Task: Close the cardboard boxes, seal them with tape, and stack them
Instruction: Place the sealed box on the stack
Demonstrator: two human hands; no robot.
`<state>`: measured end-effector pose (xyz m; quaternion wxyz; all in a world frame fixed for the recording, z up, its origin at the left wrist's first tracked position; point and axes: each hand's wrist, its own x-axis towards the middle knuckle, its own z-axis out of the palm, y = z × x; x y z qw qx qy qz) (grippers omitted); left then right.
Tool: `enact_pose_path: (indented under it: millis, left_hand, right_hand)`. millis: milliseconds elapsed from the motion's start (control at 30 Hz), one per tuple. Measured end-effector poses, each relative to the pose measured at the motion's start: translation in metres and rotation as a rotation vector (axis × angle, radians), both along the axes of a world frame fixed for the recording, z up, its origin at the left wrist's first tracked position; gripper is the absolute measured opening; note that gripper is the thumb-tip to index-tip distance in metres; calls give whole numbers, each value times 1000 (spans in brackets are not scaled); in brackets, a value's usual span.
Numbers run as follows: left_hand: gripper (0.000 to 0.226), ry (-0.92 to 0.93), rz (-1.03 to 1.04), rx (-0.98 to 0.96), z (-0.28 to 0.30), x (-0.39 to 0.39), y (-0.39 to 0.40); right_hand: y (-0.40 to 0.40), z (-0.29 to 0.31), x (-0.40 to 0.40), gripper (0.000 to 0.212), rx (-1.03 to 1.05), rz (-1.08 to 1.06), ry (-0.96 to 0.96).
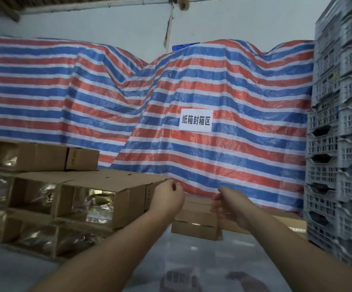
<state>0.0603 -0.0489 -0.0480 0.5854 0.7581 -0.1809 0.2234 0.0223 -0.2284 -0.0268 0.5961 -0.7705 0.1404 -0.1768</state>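
one striped tarp (223, 85) spans the back, its sign (195, 120) reading 纸箱封箱区. grey crates (339, 131) wall the right edge. stacked cardboard boxes (44, 199) fill the left, bare floor (223, 260) between. left hand (167, 197) pinches the upper box's corner; right hand (226, 205) blurred, grip unclear.

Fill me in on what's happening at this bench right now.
A person is working among cardboard boxes in front of a striped tarp with a paper sign. Their left hand reaches to the corner of the open boxes stacked on the left, fingers curled at a flap edge. Their right hand, blurred, is over a smaller stack of closed boxes ahead. Grey plastic crates tower on the right. No tape is visible.
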Motion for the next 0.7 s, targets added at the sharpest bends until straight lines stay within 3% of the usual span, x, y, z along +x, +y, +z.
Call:
enact_pose_path:
  millis: [200, 433, 600, 700]
  left_hand:
    - [33, -206, 33, 187, 20, -33, 57]
    - [58, -206, 148, 115, 34, -30, 119]
    - [24, -318, 368, 217, 43, 2, 183]
    - [23, -304, 432, 252, 55, 31, 232]
  right_hand:
    - [56, 17, -28, 25, -115, 16, -49]
    - [118, 20, -23, 24, -269, 123, -122]
    - [172, 32, 7, 26, -420, 281, -293]
    - [212, 53, 34, 60, -501, 401, -291]
